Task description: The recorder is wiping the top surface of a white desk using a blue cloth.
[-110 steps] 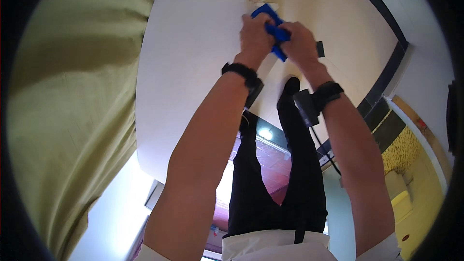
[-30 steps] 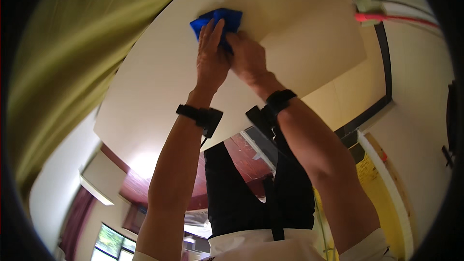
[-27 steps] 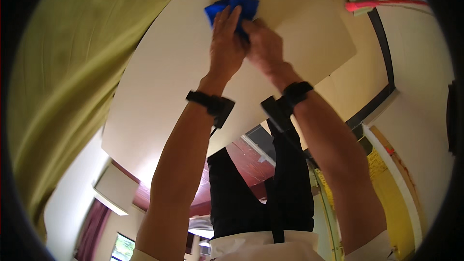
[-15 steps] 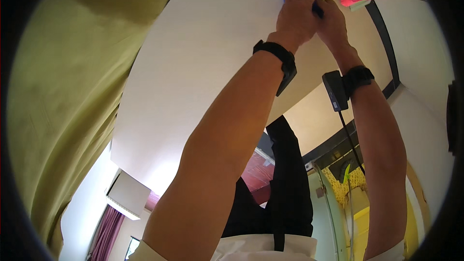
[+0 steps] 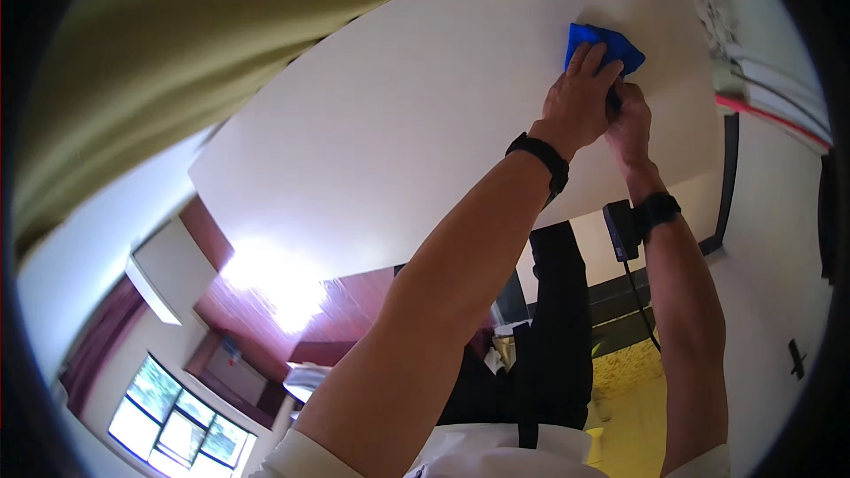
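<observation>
A folded blue cloth (image 5: 620,46) lies against the broad white flat surface (image 5: 398,106), near its far right. My left hand (image 5: 575,104) rests over the cloth with its fingers bent onto it, pressing it to the surface. Beside it my right hand (image 5: 631,124) is closed around the cloth's near part, its thumb side close to the left hand. Part of the cloth is hidden under the fingers. Black straps circle both wrists, and a small black box (image 5: 622,230) with a cable sits at the right one.
Olive-green fabric (image 5: 159,71) hangs along the far left edge of the white surface. A red cord (image 5: 770,118) and pale cables are at the right by the wall. A purplish-red shiny surface (image 5: 354,301) shows below, with a window (image 5: 181,420) at lower left.
The view has turned and shifted, showing more window and purplish-red surface. Both hands and the blue cloth appear lower and farther right in the picture, away from the cables, still together.
</observation>
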The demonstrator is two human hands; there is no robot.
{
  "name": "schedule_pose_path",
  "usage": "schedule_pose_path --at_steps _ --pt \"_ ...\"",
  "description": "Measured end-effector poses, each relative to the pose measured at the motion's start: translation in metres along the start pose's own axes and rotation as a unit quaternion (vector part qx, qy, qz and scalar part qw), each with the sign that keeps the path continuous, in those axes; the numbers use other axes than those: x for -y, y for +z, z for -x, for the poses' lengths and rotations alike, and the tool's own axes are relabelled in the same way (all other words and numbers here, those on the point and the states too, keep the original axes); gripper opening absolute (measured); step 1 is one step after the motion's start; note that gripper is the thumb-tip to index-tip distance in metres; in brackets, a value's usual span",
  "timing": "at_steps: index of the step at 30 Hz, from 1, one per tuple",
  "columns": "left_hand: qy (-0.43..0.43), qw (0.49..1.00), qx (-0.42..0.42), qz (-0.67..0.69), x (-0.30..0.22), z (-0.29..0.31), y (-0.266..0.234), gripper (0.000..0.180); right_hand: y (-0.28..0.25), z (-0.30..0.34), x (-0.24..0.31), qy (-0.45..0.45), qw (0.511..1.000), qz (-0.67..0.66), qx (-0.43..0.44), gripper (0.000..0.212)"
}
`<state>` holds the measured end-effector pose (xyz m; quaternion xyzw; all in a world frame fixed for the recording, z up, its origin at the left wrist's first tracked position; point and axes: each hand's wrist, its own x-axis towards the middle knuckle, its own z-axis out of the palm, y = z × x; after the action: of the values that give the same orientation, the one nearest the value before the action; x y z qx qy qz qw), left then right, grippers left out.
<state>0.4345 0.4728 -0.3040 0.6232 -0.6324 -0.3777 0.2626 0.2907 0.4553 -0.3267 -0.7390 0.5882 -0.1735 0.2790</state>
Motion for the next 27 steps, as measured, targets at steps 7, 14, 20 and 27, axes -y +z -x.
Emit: schedule_pose_path --at_steps 7,14,20,27 --pt "-0.076 0.985 -0.145 0.047 0.105 0.095 -0.118 0.058 0.115 0.001 0.151 -0.151 0.986 -0.020 0.068 0.040" --pt "-0.135 0.935 -0.326 0.004 0.215 0.209 -0.223 0.057 0.252 0.025 0.297 -0.306 0.944 -0.051 0.109 0.040" --pt "-0.166 0.885 -0.433 -0.045 0.304 0.314 -0.311 0.062 0.358 0.068 0.427 -0.371 0.913 -0.069 0.153 0.029" --pt "-0.211 0.860 -0.449 -0.121 0.364 0.416 -0.375 0.057 0.437 0.119 0.519 -0.424 0.877 -0.102 0.204 0.021"
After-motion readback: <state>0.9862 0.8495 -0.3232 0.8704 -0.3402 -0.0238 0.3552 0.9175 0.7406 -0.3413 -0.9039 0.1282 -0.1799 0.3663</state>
